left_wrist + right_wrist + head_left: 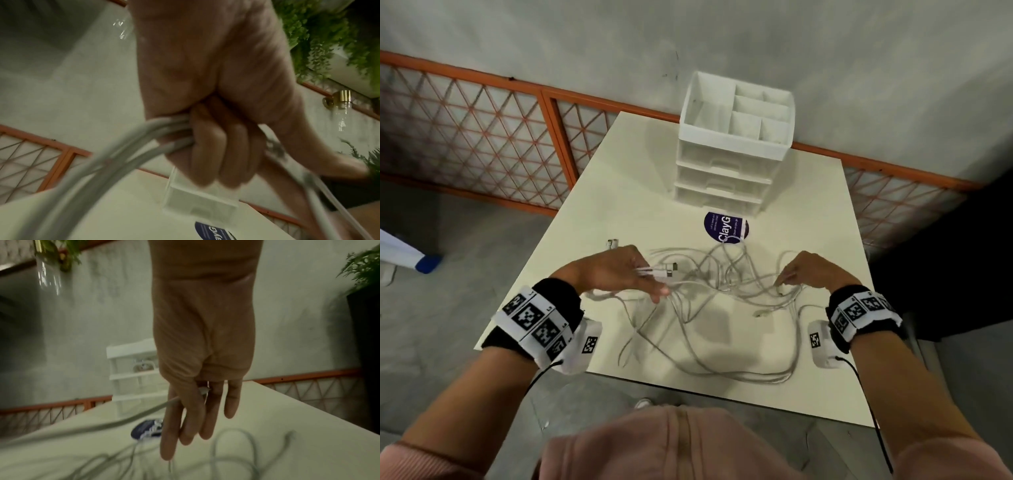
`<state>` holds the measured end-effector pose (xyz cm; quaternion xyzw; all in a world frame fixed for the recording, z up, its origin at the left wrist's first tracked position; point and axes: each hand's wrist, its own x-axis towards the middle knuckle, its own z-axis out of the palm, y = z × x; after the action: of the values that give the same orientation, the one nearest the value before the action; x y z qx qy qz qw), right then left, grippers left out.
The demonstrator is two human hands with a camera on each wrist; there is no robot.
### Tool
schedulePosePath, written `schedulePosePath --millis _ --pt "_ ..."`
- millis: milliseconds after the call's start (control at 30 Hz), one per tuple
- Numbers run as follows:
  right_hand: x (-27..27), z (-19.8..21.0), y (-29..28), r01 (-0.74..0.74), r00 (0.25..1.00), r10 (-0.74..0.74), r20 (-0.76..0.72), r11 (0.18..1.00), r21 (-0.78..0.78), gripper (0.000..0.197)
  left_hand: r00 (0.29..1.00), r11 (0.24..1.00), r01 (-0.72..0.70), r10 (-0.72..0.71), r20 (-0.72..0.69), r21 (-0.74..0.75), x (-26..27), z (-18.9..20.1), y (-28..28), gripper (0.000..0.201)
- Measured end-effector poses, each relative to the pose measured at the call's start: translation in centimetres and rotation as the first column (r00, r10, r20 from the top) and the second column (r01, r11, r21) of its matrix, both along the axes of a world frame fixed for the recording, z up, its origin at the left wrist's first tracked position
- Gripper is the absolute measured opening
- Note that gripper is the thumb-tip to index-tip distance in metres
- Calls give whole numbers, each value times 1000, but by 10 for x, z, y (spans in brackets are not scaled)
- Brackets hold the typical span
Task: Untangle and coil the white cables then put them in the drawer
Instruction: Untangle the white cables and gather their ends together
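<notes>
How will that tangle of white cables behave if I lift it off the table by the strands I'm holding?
The white cables look thin and floppy, so they would probably sag in loops. The strands cross each other, so lifting with the left hand would likely drag the whole knot along. It looks light; loose plugs may swing.

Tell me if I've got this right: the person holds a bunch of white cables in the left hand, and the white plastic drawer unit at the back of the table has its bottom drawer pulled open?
Not quite. The left hand does grip a bunch of white cables, but the head view shows all drawers of the white plastic drawer unit pushed shut; only its top tray is open.
</notes>
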<state>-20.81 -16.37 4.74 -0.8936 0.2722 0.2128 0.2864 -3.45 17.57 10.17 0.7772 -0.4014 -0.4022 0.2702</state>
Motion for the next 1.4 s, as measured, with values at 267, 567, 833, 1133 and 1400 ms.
schedulePosePath --millis 267,567,833,1133,1400 --pt "-8 -31 22 33 974 -112 -199 931 -364 40 969 984 -174 177 -173 30 -6 -20 -5 43" --pt "50 -67 88 -230 939 280 197 942 -243 30 750 806 -586 498 -435 -87 8 -22 2 41" --pt "93 19 98 10 769 -256 585 921 390 11 793 701 -605 573 -207 -379 -4 -24 -9 31" --pt "116 94 148 -206 699 -267 664 813 544 13 821 615 -550 523 -229 -566 -22 -6 -51 26" --pt "103 28 157 -261 892 22 452 841 474 79 722 499 -684 567 -396 -533 -10 5 -39 39"
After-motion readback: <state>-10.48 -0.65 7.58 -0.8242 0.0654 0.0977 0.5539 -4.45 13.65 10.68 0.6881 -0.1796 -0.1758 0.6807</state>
